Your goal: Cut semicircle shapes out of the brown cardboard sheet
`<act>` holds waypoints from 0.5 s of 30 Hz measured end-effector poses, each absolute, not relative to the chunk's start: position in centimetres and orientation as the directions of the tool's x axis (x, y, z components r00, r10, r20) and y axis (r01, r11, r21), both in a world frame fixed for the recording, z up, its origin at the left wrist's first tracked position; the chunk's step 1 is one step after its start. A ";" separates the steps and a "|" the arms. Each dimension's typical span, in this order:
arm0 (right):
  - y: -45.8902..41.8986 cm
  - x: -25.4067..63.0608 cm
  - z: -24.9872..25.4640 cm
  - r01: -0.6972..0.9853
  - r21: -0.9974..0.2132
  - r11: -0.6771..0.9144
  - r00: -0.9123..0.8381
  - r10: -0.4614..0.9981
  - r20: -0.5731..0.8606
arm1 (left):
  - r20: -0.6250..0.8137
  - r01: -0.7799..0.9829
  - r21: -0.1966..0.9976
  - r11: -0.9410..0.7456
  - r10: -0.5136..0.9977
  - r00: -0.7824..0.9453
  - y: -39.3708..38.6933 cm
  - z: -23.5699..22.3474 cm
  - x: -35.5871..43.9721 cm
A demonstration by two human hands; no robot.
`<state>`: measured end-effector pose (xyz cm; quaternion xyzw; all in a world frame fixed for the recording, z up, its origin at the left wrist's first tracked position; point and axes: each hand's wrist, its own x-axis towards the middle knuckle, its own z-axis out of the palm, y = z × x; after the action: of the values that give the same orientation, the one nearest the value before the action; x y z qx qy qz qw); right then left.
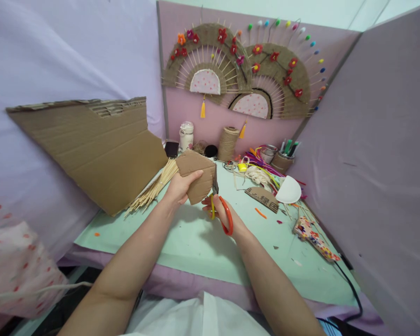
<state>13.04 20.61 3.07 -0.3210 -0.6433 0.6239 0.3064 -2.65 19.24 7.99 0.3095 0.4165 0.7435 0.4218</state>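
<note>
My left hand (182, 185) grips a small piece of cardboard (197, 170) above the middle of the table, thumb on its near face. The piece has several straight sides and faint ridges. In my right hand (219, 212) is a pair of scissors (227, 217) with red and yellow handles. Their dark blades point upward along the right edge of the cardboard; whether they bite into it I cannot tell. To the right lie a half-round cardboard piece (264, 198) with printed characters and a white half-round piece (289, 190).
A large cardboard sheet (101, 154) leans at the left beside a bundle of thin sticks (154, 184). Along the back stand a white bottle (186, 136), a twine spool (228, 143) and a pen holder (283, 162). A flower-patterned glue gun (313, 238) with a cord lies right.
</note>
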 end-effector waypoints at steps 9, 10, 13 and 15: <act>20.4 12.8 3.4 -0.120 -0.992 0.047 -0.665 0.738 0.116 | 0.156 -0.297 0.887 -0.353 0.836 -0.526 18.8 8.0 -1.4; 20.4 13.1 3.6 -0.070 -0.992 0.105 -0.640 0.758 0.125 | 0.132 -0.306 0.896 -0.320 0.853 -0.506 18.8 8.1 -1.5; 20.6 13.8 4.2 0.039 -0.974 0.224 -0.594 0.789 0.158 | 0.095 -0.356 0.896 -0.265 0.898 -0.430 18.8 8.3 -1.9; 20.7 14.0 4.3 0.052 -0.967 0.250 -0.606 0.778 0.169 | 0.091 -0.387 0.890 -0.243 0.925 -0.370 18.8 8.3 -2.3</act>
<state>13.97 20.66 4.27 -0.2899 -0.7155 0.5393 0.3363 -2.32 18.82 8.34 0.3260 0.4121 0.7176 0.4570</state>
